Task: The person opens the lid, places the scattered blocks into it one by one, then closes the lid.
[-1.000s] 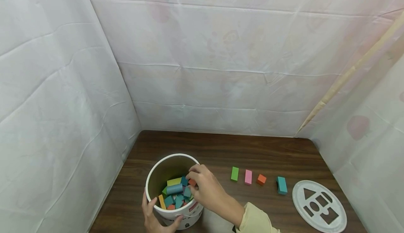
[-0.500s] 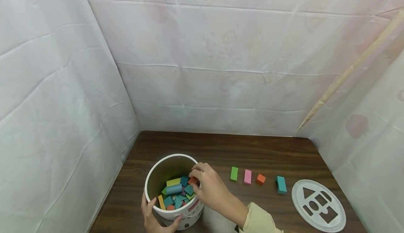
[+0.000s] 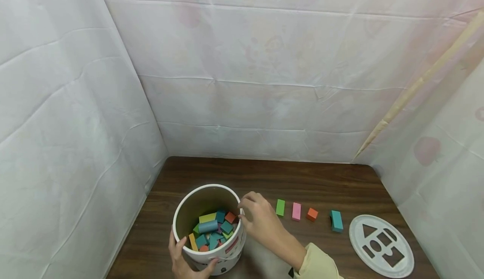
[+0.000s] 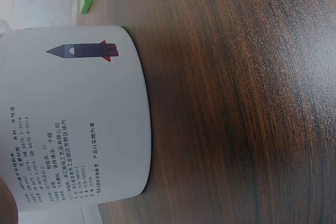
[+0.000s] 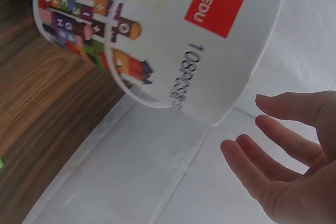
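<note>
A white bucket [image 3: 235, 253] stands at the table's front left, filled partway with coloured toy blocks. My left hand [image 3: 184, 265] grips its near left side, with fingers along the outer wall and the thumb at the front. Just outside the bucket's right rim is my right hand [image 3: 261, 220]. Its fingers are loosely bent and hold nothing in the right wrist view, apart from the bucket wall. An orange-red block [image 3: 230, 217] lies inside near the right wall, close to a blue cylinder [image 3: 208, 226] and a yellow block [image 3: 207, 218]. In the left wrist view, the bucket wall shows printed text.
Right of the bucket, a green block [image 3: 280, 207], a pink block [image 3: 296, 211], an orange block [image 3: 312, 214] and a teal block [image 3: 336, 221] form a row on the dark wood table [image 3: 264, 176]. Beyond them lies a white lid [image 3: 378, 262] with shaped holes. White sheets surround the table.
My right hand has let go of the orange-red block and moved out of the bucket to the right. The block stays inside. My left hand keeps its grip.
</note>
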A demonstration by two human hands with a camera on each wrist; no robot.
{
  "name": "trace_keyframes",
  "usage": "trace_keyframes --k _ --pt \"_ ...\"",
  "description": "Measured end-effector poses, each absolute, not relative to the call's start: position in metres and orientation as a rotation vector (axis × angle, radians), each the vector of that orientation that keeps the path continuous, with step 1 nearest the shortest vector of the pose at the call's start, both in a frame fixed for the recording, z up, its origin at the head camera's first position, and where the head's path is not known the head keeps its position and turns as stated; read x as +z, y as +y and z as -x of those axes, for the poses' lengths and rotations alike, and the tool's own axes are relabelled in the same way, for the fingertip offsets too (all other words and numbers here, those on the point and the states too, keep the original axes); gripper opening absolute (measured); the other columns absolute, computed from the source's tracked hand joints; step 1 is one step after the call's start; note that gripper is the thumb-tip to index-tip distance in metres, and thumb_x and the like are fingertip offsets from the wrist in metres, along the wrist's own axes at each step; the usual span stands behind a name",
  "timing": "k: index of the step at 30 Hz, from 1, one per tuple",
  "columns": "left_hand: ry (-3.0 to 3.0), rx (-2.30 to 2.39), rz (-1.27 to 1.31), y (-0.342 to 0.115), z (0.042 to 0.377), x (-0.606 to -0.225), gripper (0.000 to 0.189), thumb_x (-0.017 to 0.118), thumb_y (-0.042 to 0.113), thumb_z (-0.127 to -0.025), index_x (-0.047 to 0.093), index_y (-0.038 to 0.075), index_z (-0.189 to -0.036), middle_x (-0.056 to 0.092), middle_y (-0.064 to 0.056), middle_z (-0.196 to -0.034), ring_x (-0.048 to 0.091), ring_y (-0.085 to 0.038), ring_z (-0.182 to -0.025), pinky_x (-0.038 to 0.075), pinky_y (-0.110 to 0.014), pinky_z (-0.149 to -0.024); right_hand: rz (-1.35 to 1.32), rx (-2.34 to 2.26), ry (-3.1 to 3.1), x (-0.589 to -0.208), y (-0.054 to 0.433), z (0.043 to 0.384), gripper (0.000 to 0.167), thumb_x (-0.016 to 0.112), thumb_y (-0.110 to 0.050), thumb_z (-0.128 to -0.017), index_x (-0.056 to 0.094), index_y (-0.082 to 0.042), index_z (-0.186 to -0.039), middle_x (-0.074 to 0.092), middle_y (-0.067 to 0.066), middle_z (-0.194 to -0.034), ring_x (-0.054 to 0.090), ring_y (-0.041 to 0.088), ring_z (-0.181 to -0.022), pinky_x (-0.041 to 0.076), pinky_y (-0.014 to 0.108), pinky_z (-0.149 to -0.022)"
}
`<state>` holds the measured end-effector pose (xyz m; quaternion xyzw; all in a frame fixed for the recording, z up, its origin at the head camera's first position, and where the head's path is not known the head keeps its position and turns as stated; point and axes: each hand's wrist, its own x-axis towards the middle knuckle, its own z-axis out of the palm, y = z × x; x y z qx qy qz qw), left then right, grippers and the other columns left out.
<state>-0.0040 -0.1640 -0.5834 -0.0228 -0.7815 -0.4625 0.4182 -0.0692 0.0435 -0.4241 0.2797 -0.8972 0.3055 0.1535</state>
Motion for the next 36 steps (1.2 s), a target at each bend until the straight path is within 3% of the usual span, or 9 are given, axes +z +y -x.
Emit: trace_keyframes --k 7,12,14,17,36 --pt "-1.974 -1.157 0.038 -0.164 0.003 -0.584 0.106 0.094 0.018 -0.045 0.04 0.004 -0.135 0.019 -0.016 -0.153 0.033 -0.051 -0.123 0.034 -0.022 -0.099 -0.715 0.897 -2.559 -0.436 0.061 0.076 0.022 0.078 -0.001 -0.072 0.07 -0.008 -0.091 0.06 0.002 -0.096 0.059 0.017 -0.089 0.055 0.03 -0.07" --pt "-1.99 -1.172 0.027 -0.163 0.002 -0.582 0.106 0.094 0.016 -0.045 0.039 0.007 -0.136 0.017 -0.018 -0.153 0.031 -0.051 -0.124 0.04 -0.043 -0.1 -0.675 0.827 -2.535 -0.448 0.072 0.083 0.024 0.08 0.002 -0.068 0.07 -0.008 -0.087 0.06 0.002 -0.092 0.06 0.017 -0.085 0.053 0.028 -0.063" --pt "-1.996 -1.182 0.021 -0.163 0.002 -0.581 0.107 0.094 0.015 -0.045 0.039 0.008 -0.136 0.017 -0.017 -0.153 0.03 -0.05 -0.124 0.041 -0.059 -0.093 -0.65 0.798 -2.536 -0.454 0.076 0.086 0.026 0.08 0.003 -0.066 0.07 -0.009 -0.086 0.061 0.001 -0.091 0.06 0.017 -0.084 0.052 0.029 -0.063" --pt "-1.982 -1.205 0.026 -0.163 0.002 -0.581 0.107 0.094 0.014 -0.044 0.039 0.007 -0.136 0.016 -0.018 -0.153 0.03 -0.051 -0.124 0.038 -0.071 -0.082 -0.609 0.781 -2.548 -0.462 0.082 0.092 0.028 0.081 0.003 -0.064 0.07 -0.011 -0.085 0.061 0.001 -0.09 0.06 0.019 -0.084 0.052 0.032 -0.063" --pt "-2.031 -1.239 -0.054 -0.161 0.0 -0.577 0.107 0.094 0.015 -0.043 0.039 0.01 -0.134 0.015 -0.01 -0.155 0.028 -0.051 -0.125 0.038 -0.071 -0.085 -0.353 0.796 -2.714 -0.533 0.107 0.126 0.025 0.079 0.001 -0.066 0.071 -0.009 -0.087 0.062 0.008 -0.091 0.06 0.03 -0.087 0.051 0.041 -0.064"
